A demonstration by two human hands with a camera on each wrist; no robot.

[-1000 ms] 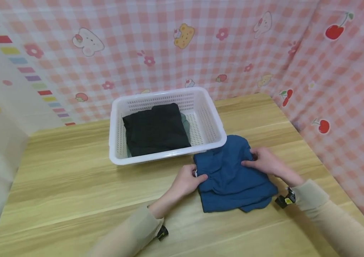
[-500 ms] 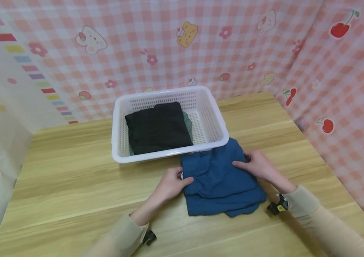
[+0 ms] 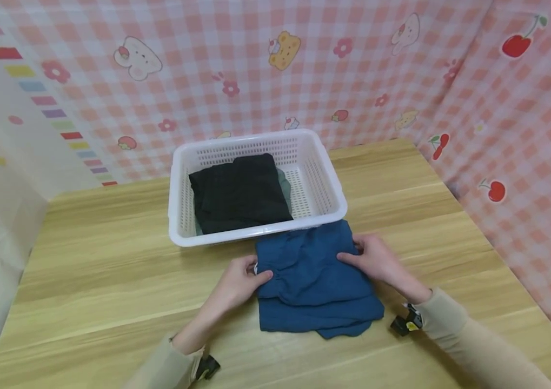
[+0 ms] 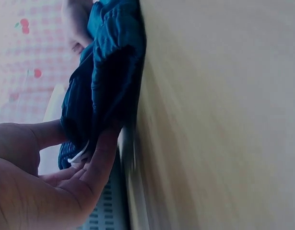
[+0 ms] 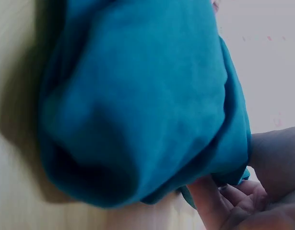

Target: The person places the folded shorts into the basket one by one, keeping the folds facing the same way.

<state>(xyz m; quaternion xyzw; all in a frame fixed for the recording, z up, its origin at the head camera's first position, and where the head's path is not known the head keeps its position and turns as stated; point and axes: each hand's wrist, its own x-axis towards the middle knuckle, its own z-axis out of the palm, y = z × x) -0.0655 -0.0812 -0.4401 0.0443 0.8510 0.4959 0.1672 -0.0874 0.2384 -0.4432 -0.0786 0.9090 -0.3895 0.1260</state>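
Dark blue shorts [image 3: 311,281], folded into a rough square with a gathered elastic waistband, lie at the front of the white basket [image 3: 256,233]. Their upper edge runs right along its rim. My left hand [image 3: 237,282] pinches the waistband edge, thumb on top and fingers beneath, with a white tag [image 4: 79,154] showing beside the fingers. On the opposite side my right hand [image 3: 376,260] pinches the edge between thumb and fingers. In the right wrist view a rounded fold of the shorts [image 5: 147,105] bulges over the tabletop, and the right fingers are partly tucked under the cloth.
Inside the basket lies a folded black garment [image 3: 241,194] on top of a grey-green one [image 3: 284,186]; the basket floor shows at its right. A pink checked curtain [image 3: 197,65] hangs behind and to the right of the wooden table [image 3: 110,292].
Both hands have carried the blue shorts leftward and slightly toward me, so they now lie in front of the basket's right half. The grip on both sides has stayed; the basket has not visibly moved.
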